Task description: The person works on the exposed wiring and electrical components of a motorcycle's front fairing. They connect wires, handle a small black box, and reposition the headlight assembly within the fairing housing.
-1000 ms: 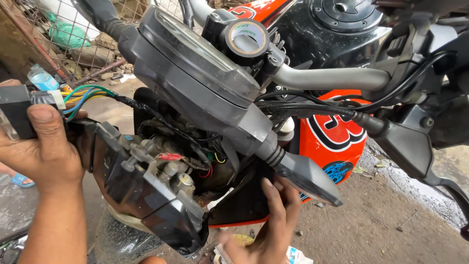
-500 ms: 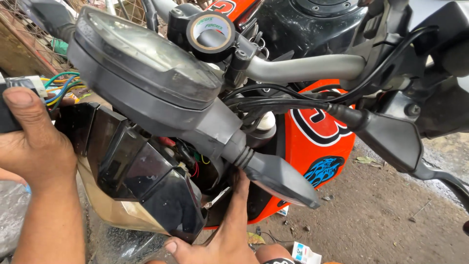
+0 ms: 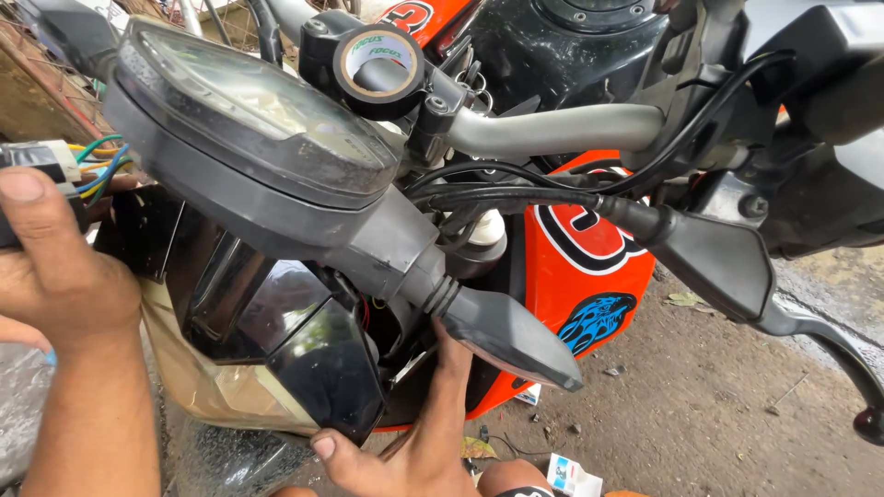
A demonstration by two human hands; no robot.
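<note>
Since the earlier frames the dark headlight housing (image 3: 276,340) has swung up against the front of the motorcycle, so the bare wiring and brackets that showed behind it a second ago are now mostly covered, and the head camera has closed in on the instrument cluster (image 3: 249,129). From that one view, the left hand (image 3: 64,276) sits to the left of the headlight housing, thumb up and fingers curled round a dark part whose shape I cannot make out; a white connector (image 3: 55,158) with green, blue and yellow wires (image 3: 101,170) pokes out just above that thumb, still unplugged as far as can be seen. The right hand (image 3: 414,442) is below the headlight housing, palm up, its thumb on the lower edge and the fingers reaching up behind, where they are hidden, so it supports the housing rather than clamps it. A turn signal (image 3: 506,336) juts out just right of the housing, a roll of black tape (image 3: 379,63) hangs on the handlebar (image 3: 552,129) well above it, and the orange tank panel (image 3: 580,267) lies behind and to its right. By my judgement the housing is offered up to its place but not fastened, with the loose connector still to be joined.
</note>
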